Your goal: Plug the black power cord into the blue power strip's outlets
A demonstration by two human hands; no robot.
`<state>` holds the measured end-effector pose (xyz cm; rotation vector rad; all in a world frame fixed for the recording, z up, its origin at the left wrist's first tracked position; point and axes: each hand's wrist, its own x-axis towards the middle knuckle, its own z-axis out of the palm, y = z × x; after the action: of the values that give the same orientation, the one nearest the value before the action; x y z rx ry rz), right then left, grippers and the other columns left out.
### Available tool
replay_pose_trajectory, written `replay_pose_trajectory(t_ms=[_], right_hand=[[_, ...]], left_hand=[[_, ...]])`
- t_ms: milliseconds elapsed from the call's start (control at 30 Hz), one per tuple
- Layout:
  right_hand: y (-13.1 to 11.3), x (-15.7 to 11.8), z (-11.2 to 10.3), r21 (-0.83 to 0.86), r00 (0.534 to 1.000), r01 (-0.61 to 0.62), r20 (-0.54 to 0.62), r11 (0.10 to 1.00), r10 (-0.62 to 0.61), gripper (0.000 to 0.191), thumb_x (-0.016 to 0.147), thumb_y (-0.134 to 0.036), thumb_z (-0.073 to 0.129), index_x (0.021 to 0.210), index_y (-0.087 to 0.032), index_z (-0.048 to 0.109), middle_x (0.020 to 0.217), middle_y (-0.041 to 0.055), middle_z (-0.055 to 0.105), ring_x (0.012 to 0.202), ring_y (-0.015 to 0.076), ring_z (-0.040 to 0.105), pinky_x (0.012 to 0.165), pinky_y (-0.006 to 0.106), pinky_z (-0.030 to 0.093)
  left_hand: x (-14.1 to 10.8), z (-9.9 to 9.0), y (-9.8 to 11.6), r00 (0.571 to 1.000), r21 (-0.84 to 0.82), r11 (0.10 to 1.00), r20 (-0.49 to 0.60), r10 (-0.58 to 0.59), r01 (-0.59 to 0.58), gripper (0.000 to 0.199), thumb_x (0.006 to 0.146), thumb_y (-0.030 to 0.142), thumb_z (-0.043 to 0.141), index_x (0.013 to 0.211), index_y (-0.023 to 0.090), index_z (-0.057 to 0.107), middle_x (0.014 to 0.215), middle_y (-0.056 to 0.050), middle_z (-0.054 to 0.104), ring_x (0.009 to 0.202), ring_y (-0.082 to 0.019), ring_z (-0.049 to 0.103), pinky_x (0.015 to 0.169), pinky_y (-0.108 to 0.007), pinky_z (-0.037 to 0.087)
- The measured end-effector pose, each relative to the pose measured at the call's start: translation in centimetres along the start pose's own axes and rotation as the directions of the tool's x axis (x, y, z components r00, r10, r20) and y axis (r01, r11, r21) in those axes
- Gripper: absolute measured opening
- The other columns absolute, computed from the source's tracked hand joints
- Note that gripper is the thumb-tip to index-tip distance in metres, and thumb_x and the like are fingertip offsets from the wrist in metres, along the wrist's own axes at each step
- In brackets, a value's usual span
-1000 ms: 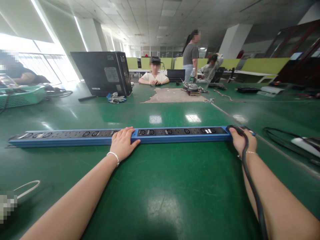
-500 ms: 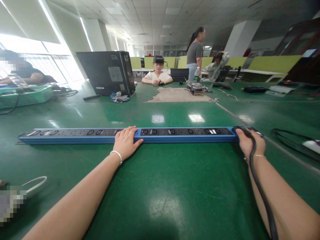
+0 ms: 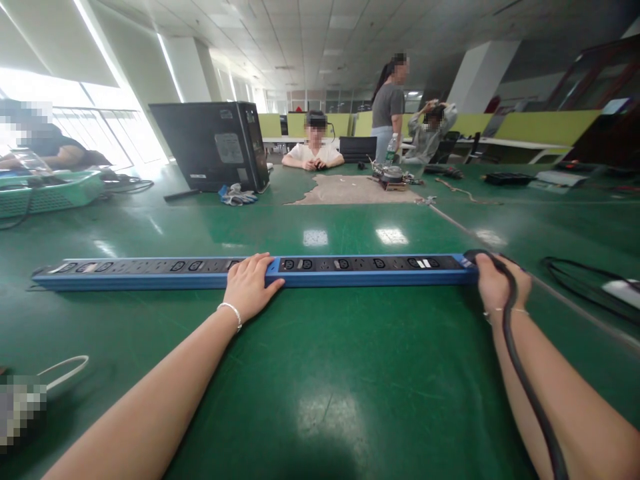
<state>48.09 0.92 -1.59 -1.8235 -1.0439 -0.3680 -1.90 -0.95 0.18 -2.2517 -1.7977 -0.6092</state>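
Observation:
A long blue power strip [image 3: 330,279] with black sockets along its top lies across the green table. My left hand [image 3: 251,280] rests over its middle, fingers across the top and thumb at the front edge, gripping it. Around the right end my right hand [image 3: 500,280] is closed; its fingertips are partly hidden. A thick black cable [image 3: 511,327] comes out at that end, passes over my right hand and runs down along the forearm.
A black computer case [image 3: 215,147] stands behind, with gloves [image 3: 237,195] beside it. A green basket [image 3: 55,193] sits at left, black cables [image 3: 585,283] at right. Across the table [image 3: 350,373] a person [image 3: 314,155] sits; other people are around the room.
The view has shifted very slightly, and the strip's left end appears a little lower. Both hands keep their places on the strip. A person in the background has raised both arms.

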Motion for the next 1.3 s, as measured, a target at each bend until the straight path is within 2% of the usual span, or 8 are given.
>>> replay_pose_trajectory(t_ms=[100, 300, 400, 500, 667, 867, 1033, 1300], right_hand=[[-2.1, -0.7, -0.4, 0.057, 0.998, -0.058, 0.020, 0.997, 0.057, 0.045, 0.070, -0.048, 0.053, 0.092, -0.013, 0.071, 0.090, 0.0116, 0.070, 0.090, 0.0249, 0.063, 0.087, 0.035, 0.046], [-4.4, -1.4, -0.4, 0.051, 0.992, 0.008, 0.125, 0.999, -0.015, 0.045, 0.070, -0.047, 0.051, 0.093, -0.013, 0.070, 0.099, 0.0136, 0.069, 0.098, 0.0261, 0.061, 0.094, 0.037, 0.042], [-4.5, -1.3, -0.5, 0.002, 0.988, 0.030, 0.152, 1.000, -0.030, 0.043, 0.073, -0.045, 0.049, 0.095, -0.014, 0.069, 0.101, 0.0133, 0.069, 0.100, 0.0259, 0.060, 0.095, 0.036, 0.041], [-4.4, -1.2, -0.8, -0.034, 0.990, -0.003, 0.140, 0.999, 0.008, 0.039, 0.074, -0.043, 0.050, 0.096, -0.015, 0.068, 0.099, 0.0125, 0.069, 0.099, 0.0257, 0.060, 0.092, 0.036, 0.042], [-4.6, -1.3, -1.2, -0.033, 0.988, -0.015, 0.156, 0.999, 0.020, 0.039, 0.075, -0.041, 0.051, 0.097, -0.014, 0.067, 0.099, 0.0132, 0.069, 0.096, 0.0251, 0.060, 0.089, 0.034, 0.043], [-4.5, -0.9, -1.2, -0.043, 0.977, -0.030, 0.209, 0.999, 0.038, 0.040, 0.074, -0.041, 0.052, 0.100, -0.014, 0.067, 0.104, 0.0134, 0.067, 0.101, 0.0254, 0.058, 0.092, 0.033, 0.041], [-4.2, -0.6, -1.0, -0.071, 0.976, -0.006, 0.216, 0.997, 0.021, 0.035, 0.073, -0.041, 0.052, 0.094, -0.017, 0.067, 0.101, 0.0122, 0.068, 0.099, 0.0259, 0.059, 0.090, 0.034, 0.042], [-4.0, -1.2, -0.7, -0.130, 0.972, 0.101, 0.225, 0.986, -0.070, 0.038, 0.074, -0.045, 0.046, 0.088, -0.017, 0.066, 0.094, 0.0137, 0.069, 0.096, 0.0292, 0.059, 0.092, 0.041, 0.041]], left_hand=[[0.0, 0.0, 0.0, 1.000, -0.002, 1.000, 0.003, 0.000, 0.000, 0.050, 0.083, 0.050, 0.047, 0.125, 0.022, 0.047, 0.133, -0.009, 0.050, 0.122, -0.028, 0.043, 0.102, -0.045, 0.029], [0.0, -0.1, 0.0, 1.000, -0.001, 1.000, 0.011, -0.008, 0.008, 0.050, 0.083, 0.050, 0.047, 0.124, 0.023, 0.046, 0.133, -0.008, 0.050, 0.122, -0.028, 0.043, 0.102, -0.046, 0.029], [0.0, -0.1, 0.1, 1.000, -0.003, 1.000, 0.012, -0.011, 0.011, 0.049, 0.083, 0.051, 0.048, 0.124, 0.023, 0.047, 0.134, -0.008, 0.050, 0.122, -0.028, 0.043, 0.102, -0.045, 0.029], [0.0, -0.1, 0.1, 1.000, -0.014, 1.000, 0.011, -0.017, 0.017, 0.049, 0.082, 0.050, 0.049, 0.124, 0.025, 0.047, 0.134, -0.008, 0.050, 0.123, -0.028, 0.042, 0.102, -0.045, 0.029], [0.0, -0.1, 0.1, 1.000, 0.010, 1.000, 0.013, -0.013, 0.013, 0.050, 0.083, 0.050, 0.048, 0.125, 0.023, 0.046, 0.135, -0.008, 0.049, 0.123, -0.027, 0.042, 0.102, -0.044, 0.029], [0.0, 0.0, 0.1, 1.000, 0.012, 1.000, 0.011, -0.002, 0.002, 0.050, 0.083, 0.050, 0.047, 0.125, 0.022, 0.046, 0.134, -0.008, 0.050, 0.123, -0.027, 0.043, 0.102, -0.044, 0.029], [0.0, 0.0, 0.0, 1.000, 0.006, 1.000, 0.010, -0.004, 0.004, 0.050, 0.083, 0.050, 0.047, 0.125, 0.023, 0.046, 0.134, -0.008, 0.050, 0.123, -0.027, 0.042, 0.102, -0.044, 0.029], [0.0, 0.0, 0.1, 1.000, 0.008, 1.000, 0.021, -0.020, 0.020, 0.051, 0.082, 0.051, 0.047, 0.125, 0.023, 0.047, 0.135, -0.007, 0.049, 0.123, -0.028, 0.042, 0.102, -0.045, 0.028]])
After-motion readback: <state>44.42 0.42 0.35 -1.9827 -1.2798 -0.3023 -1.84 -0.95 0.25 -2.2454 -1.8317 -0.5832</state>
